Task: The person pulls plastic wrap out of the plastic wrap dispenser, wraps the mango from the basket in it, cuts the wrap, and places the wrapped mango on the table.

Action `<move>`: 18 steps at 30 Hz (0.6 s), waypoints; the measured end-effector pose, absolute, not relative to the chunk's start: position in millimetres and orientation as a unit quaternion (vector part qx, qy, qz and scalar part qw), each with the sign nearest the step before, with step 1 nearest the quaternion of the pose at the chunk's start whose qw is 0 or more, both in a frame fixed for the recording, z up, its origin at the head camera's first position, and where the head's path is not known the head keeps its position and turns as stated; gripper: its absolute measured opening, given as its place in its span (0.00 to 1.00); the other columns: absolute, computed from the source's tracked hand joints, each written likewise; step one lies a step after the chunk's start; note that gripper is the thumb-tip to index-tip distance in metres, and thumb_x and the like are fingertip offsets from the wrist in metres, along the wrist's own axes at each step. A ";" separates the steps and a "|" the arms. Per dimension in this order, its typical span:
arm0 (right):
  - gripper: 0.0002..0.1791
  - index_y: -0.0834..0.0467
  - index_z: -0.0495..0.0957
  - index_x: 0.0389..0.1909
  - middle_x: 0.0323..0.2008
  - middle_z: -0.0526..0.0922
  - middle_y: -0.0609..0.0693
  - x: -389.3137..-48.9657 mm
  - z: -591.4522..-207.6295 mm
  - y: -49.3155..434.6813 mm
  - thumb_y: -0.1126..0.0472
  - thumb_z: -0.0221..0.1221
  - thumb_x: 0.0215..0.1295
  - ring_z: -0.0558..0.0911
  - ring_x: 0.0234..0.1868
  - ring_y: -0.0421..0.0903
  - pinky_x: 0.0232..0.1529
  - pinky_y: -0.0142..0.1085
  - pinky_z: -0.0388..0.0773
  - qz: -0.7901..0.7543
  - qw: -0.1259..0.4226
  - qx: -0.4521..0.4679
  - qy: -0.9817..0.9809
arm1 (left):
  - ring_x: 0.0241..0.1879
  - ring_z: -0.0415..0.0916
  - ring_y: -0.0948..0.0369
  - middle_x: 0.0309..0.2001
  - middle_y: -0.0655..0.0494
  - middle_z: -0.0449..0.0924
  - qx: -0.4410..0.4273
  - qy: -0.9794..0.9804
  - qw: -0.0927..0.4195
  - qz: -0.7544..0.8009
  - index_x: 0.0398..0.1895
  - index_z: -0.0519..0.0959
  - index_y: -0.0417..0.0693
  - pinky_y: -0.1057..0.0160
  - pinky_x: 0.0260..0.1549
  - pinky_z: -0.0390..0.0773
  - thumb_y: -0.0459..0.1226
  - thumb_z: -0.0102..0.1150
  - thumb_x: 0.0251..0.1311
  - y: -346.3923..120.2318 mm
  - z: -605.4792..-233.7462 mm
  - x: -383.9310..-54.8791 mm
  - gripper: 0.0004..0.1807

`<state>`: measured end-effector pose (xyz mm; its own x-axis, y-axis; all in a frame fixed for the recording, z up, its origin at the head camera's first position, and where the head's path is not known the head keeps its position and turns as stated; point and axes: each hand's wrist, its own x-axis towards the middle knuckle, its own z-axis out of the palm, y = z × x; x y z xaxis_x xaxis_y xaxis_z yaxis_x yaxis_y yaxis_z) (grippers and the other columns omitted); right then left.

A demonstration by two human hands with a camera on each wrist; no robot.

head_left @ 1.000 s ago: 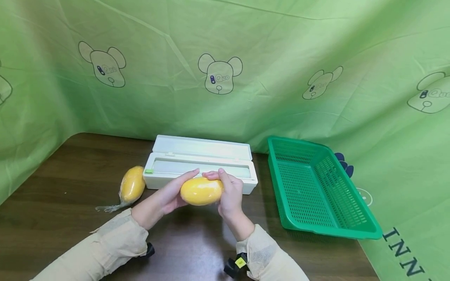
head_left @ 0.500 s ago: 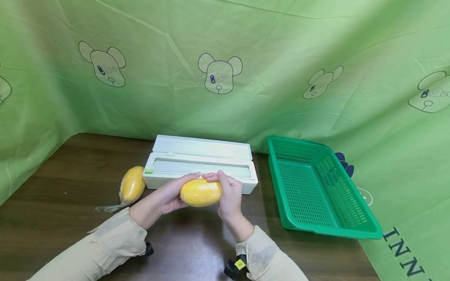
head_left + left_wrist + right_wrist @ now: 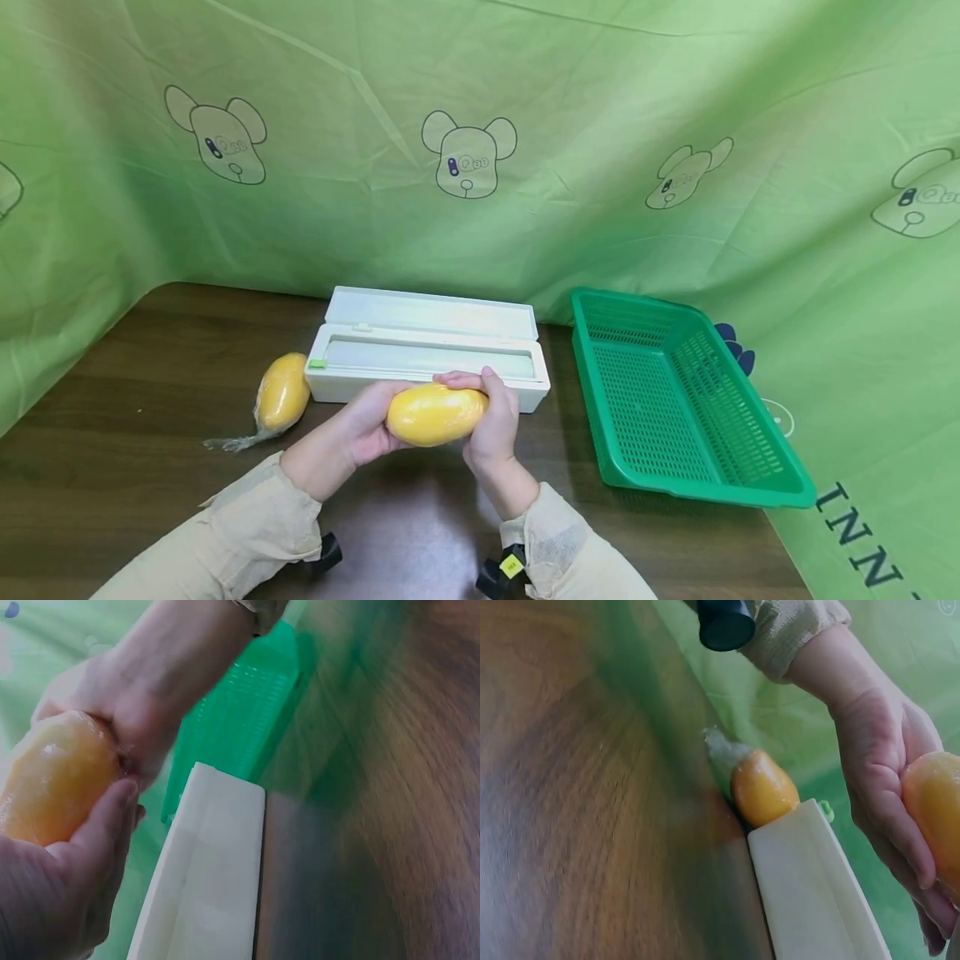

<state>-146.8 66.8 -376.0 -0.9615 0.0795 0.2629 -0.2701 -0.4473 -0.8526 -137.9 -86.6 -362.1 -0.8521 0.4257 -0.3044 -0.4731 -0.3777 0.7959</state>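
Note:
A shiny yellow mango (image 3: 438, 414) in clear film is held between both hands, in front of the white box. My left hand (image 3: 372, 423) grips its left end, with the palm and fingers partly under it. My right hand (image 3: 492, 423) grips the right end, thumb up and fingers over the far side. The left wrist view shows the film-covered mango (image 3: 56, 780) close up, and the right wrist view shows the left hand (image 3: 885, 780) against it. A second wrapped mango (image 3: 283, 392), its film twisted into a tail, lies left of the box.
Behind the hands stands a white cling film dispenser (image 3: 330, 390), lid (image 3: 431, 312) raised, a green slider (image 3: 318, 364) at its left. A green perforated basket (image 3: 611, 467) is on the right of the brown table (image 3: 135, 383). A green printed curtain (image 3: 337, 208) hangs behind.
The held mango has shifted slightly right and toward me. My left thumb has dropped from the mango's upper side to its left end. The box, basket and other mango stay put.

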 end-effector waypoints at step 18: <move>0.18 0.60 0.82 0.35 0.42 0.86 0.49 -152.0 -389.0 84.4 0.60 0.44 0.74 0.82 0.50 0.50 0.55 0.39 0.77 0.799 0.010 0.210 -0.563 | 0.45 0.82 0.54 0.52 0.42 0.74 -0.050 0.474 0.304 0.825 0.68 0.58 0.31 0.44 0.53 0.80 0.41 0.37 0.76 -88.0 -359.3 -140.8 0.26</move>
